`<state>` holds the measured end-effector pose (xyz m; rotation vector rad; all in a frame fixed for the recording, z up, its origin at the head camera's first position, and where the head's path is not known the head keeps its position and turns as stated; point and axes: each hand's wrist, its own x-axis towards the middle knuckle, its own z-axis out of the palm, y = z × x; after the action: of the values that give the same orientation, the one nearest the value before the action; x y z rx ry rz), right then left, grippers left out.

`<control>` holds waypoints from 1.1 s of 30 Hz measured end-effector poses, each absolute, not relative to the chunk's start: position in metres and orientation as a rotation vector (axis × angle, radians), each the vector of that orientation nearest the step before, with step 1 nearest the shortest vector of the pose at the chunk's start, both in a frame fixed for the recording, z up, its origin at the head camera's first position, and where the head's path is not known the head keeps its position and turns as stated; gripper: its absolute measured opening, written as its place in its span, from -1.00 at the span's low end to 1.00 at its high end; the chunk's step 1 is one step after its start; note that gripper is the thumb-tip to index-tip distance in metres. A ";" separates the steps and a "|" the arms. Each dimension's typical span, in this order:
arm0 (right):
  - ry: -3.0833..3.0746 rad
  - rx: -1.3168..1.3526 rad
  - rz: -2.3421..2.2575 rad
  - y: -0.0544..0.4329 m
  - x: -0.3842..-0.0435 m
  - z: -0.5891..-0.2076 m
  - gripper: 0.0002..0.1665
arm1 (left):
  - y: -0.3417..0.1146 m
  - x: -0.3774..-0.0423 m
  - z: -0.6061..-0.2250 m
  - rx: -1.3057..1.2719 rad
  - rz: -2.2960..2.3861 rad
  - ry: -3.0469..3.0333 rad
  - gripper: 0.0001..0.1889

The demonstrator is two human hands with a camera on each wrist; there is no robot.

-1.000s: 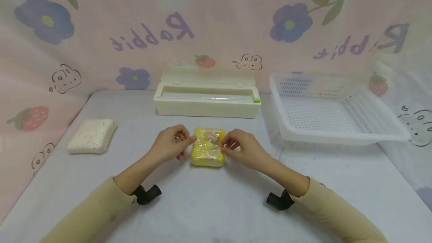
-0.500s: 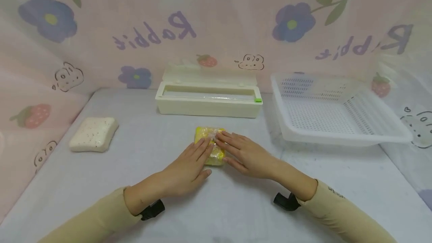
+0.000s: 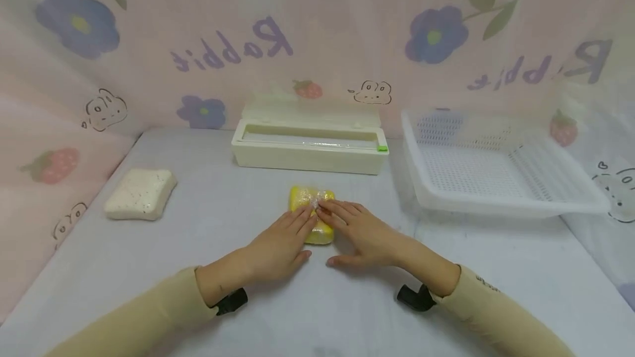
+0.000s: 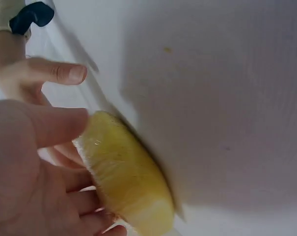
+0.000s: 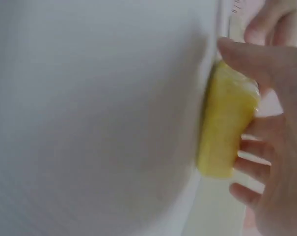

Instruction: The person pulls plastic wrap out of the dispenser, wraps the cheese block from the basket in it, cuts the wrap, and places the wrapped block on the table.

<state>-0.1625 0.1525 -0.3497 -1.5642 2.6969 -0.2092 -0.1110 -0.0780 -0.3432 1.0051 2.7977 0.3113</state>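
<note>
A yellow block wrapped in clear plastic film [image 3: 322, 233] lies on the table in front of me, its film shiny and crinkled on top. My left hand [image 3: 280, 247] rests its straight fingers on the block's upper face from the left. From the right, my right hand [image 3: 369, 236] lays its extended fingers on the same face, fingertips close to the left ones. Both thumbs stand away from the other fingers, near the block's front side. In the left wrist view the wrapped yellow block [image 4: 131, 177] shows its side under the fingers; the right wrist view shows the block [image 5: 224, 123] likewise.
Behind the block stands a cream cling film box [image 3: 310, 158] with its lid raised and a film roll inside. A white perforated basket [image 3: 506, 205] is at the right. A white speckled square block [image 3: 141, 194] lies at the left. A printed curtain [image 3: 327, 26] surrounds the table.
Both hands went from pinching at the block's left and right sides to lying flat-fingered on its top. Since half a second ago, the right thumb has moved away from the block.
</note>
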 end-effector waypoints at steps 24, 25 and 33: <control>2.224 -1.047 -1.247 0.128 -0.235 -0.357 -0.27 | -0.093 -0.135 -0.338 0.853 1.011 2.925 -0.45; 2.194 -1.028 -1.287 0.128 -0.235 -0.355 -0.29 | -0.096 -0.135 -0.337 0.829 1.082 2.899 -0.45; 2.045 -0.562 -1.628 0.130 -0.221 -0.350 -0.40 | -0.108 -0.138 -0.340 0.696 1.512 2.701 -0.59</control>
<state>-0.2208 0.1298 -0.3503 -0.5620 2.0452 -1.6278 -0.1380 -0.1084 -0.3396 0.6956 2.7013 1.5121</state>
